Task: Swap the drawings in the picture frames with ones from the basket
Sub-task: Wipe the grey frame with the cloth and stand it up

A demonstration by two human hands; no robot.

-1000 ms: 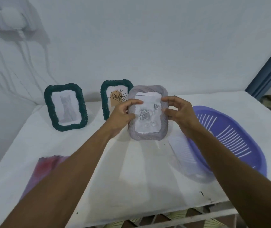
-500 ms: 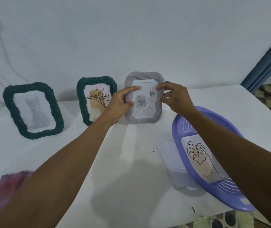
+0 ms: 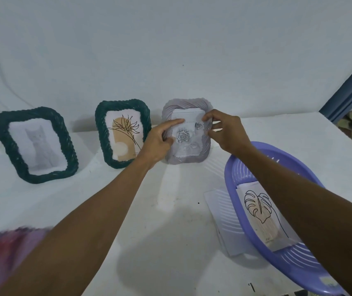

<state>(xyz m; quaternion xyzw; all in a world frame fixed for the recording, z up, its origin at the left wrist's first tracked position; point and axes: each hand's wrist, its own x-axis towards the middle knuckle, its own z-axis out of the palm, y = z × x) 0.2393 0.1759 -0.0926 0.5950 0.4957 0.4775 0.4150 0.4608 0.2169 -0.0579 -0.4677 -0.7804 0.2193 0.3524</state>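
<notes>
Grey frame (image 3: 187, 161) stands at the table's (image 3: 160, 210) back, near the basket (image 3: 228, 174). Left hand (image 3: 158, 144) grips its left edge, forefinger (image 3: 175, 122) pressing the rose drawing (image 3: 187, 137); right hand (image 3: 228, 133) pinches the right edge. Released unevenly, it could topple, or the drawing slip crooked.

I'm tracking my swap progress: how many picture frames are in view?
3: green cat frame far left, green flower frame middle, grey rose frame right of it. None seem hidden.

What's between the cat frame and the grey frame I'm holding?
Head view: the green flower-drawing frame, between cat frame and grey frame.
</notes>
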